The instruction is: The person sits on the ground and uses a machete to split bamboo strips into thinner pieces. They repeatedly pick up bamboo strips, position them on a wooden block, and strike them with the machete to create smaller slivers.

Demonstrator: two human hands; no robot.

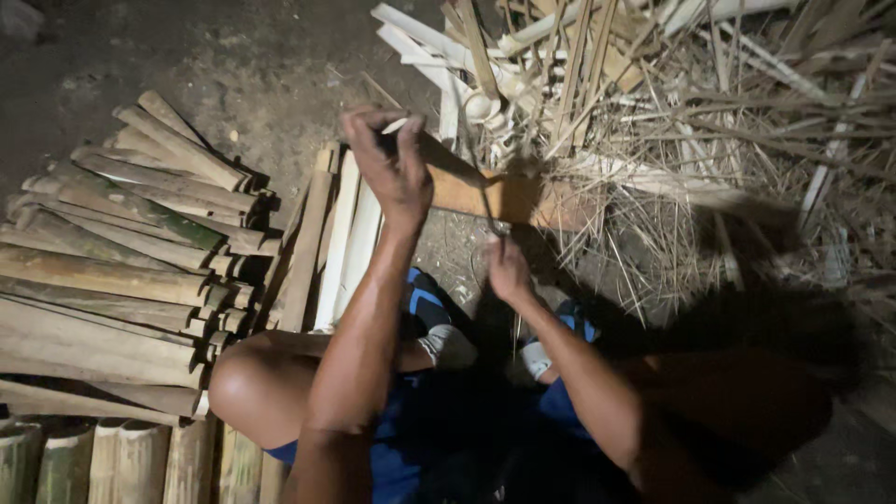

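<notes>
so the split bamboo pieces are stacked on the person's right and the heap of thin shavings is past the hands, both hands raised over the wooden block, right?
Not quite: the head view shows the stack of split bamboo pieces on the person's left, not the right. The rest holds: the heap of thin shavings lies past the hands, and the left hand and right hand are raised over the wooden block.

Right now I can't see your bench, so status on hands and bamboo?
Left hand gripping thin bamboo strip. Right hand holds blade. Wood block beneath. Nothing blocking.
</notes>
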